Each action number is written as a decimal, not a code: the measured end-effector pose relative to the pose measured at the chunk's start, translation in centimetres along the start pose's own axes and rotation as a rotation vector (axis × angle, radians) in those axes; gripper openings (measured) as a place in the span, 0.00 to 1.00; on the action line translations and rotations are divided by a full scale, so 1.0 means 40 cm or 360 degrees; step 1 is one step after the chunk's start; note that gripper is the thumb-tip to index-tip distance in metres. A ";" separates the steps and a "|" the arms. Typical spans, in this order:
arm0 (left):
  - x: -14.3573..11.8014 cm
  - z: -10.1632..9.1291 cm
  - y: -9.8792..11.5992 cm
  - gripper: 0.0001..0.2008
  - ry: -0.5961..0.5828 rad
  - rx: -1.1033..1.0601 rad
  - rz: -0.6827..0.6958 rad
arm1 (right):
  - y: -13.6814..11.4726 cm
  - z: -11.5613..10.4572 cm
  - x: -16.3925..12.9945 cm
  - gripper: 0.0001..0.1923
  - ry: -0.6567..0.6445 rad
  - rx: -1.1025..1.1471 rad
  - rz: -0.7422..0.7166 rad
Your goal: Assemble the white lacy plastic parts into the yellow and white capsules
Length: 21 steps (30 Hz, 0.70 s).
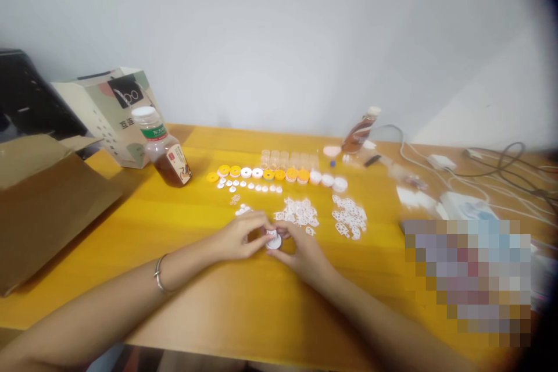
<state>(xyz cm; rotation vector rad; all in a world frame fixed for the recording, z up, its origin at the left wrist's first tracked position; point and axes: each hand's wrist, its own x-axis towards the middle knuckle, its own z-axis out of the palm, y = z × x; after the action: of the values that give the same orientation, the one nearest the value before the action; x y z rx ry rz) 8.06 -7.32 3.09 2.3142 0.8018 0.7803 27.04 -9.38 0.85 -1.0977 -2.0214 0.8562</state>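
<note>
My left hand [242, 236] and my right hand [302, 251] meet over the middle of the yellow table [183, 226], both pinching a small white round part [274, 239]. A thin bracelet circles my left wrist. Just beyond my fingers lie two heaps of small white lattice-like pieces [300, 212] [350, 218]. Farther back runs a row of yellow and white round caps [279, 174], with a line of tiny white discs [250, 186] in front of it and several clear little cups [290, 158] behind.
A bottle of brown drink [163, 148] stands at the left by a printed paper bag [115, 107] and an open cardboard box [41, 197]. Another bottle [360, 131] lies at the back. Cables and a white adapter [440, 161] spread over the right; a blurred patch covers the near right.
</note>
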 end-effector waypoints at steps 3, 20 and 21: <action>0.001 -0.004 0.000 0.06 -0.0044 0.0035 0.0032 | -0.001 0.000 -0.001 0.19 0.0012 0.0020 0.0002; 0.002 -0.001 -0.002 0.05 -0.0108 -0.0009 0.0045 | 0.000 0.000 0.001 0.14 0.0007 -0.0042 -0.0035; 0.001 -0.001 -0.002 0.05 -0.0099 -0.0017 0.0031 | 0.001 -0.001 0.002 0.14 0.0007 -0.0044 -0.0040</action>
<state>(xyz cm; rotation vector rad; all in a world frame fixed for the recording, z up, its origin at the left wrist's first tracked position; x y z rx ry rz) 8.04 -7.21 3.08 2.3283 0.7475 0.7158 27.04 -9.27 0.85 -1.0866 -2.0446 0.8146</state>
